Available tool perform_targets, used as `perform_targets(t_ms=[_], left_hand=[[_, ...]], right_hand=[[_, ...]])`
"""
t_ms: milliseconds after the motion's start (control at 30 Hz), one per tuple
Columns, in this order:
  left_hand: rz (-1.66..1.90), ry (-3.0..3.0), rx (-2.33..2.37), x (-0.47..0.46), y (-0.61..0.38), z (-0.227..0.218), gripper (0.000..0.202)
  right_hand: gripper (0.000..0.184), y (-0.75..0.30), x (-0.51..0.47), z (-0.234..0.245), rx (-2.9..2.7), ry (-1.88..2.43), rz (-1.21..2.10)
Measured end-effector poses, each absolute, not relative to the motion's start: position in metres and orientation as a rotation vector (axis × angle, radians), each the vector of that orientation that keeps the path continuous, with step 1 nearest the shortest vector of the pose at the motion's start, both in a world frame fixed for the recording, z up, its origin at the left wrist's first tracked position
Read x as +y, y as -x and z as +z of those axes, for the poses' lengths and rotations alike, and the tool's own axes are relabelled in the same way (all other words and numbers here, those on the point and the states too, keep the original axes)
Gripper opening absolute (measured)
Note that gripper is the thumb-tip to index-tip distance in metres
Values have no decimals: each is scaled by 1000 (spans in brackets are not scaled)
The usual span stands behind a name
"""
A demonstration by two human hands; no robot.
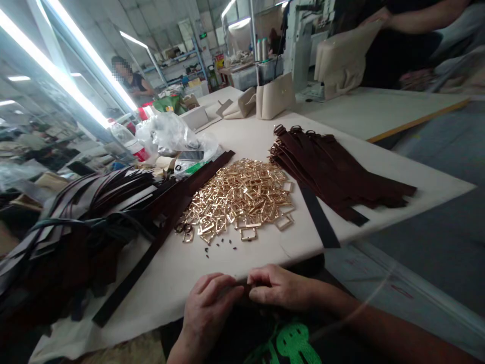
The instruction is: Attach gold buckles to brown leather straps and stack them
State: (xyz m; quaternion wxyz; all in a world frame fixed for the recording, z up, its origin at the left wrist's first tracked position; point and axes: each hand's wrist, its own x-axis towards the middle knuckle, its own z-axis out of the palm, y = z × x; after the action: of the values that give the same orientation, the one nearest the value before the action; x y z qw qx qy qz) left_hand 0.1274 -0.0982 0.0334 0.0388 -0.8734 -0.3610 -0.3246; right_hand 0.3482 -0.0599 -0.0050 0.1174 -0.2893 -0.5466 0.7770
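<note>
At the table's near edge, my left hand and my right hand are close together with fingers bent and pinched. Between them shows a bit of a dark brown strap, mostly hidden by the fingers and blending into my dark clothing. Just beyond the hands lies a large pile of gold-coloured rectangular buckles. A few tiny dark pieces are scattered in front of it. Right of the pile, a stack of dark brown straps has buckles at its far ends.
A thick bundle of dark straps covers the left side, with one long strap slanting past the buckles. Behind are a plastic bag, a bottle, a phone and beige bag pieces. A co-worker's arm holds a beige piece.
</note>
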Motion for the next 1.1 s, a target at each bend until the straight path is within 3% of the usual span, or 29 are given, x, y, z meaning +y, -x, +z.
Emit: perform_targets(t_ms=[100, 300, 500, 633, 767, 900, 1100], left_hand=[[-1025, 2717, -1049, -93, -137, 33, 19], [-1149, 2833, -1102, -84, -162, 38, 14], [-975, 2880, -815, -66, -155, 35, 15], [-982, 2839, -1149, -46, -147, 12, 14], [-696, 2794, -1503, -20, -152, -7, 17], [-437, 2814, -1479, -4, -161, -11, 11], [84, 2654, -1496, -5, -180, 1, 20]], right_hand=[[21, -357, -61, -4, -1542, 873, 2321], [37, -364, -60, -2, -1248, 597, 2486], [30, -385, -53, -13, -1342, 654, 2522], [38, -395, -54, -17, -1303, 817, 2393], [48, -395, -57, -19, -1242, 861, 2316], [48, -394, -58, -23, -1172, 878, 2269], [41, -394, -58, -23, -1103, 896, 2244]])
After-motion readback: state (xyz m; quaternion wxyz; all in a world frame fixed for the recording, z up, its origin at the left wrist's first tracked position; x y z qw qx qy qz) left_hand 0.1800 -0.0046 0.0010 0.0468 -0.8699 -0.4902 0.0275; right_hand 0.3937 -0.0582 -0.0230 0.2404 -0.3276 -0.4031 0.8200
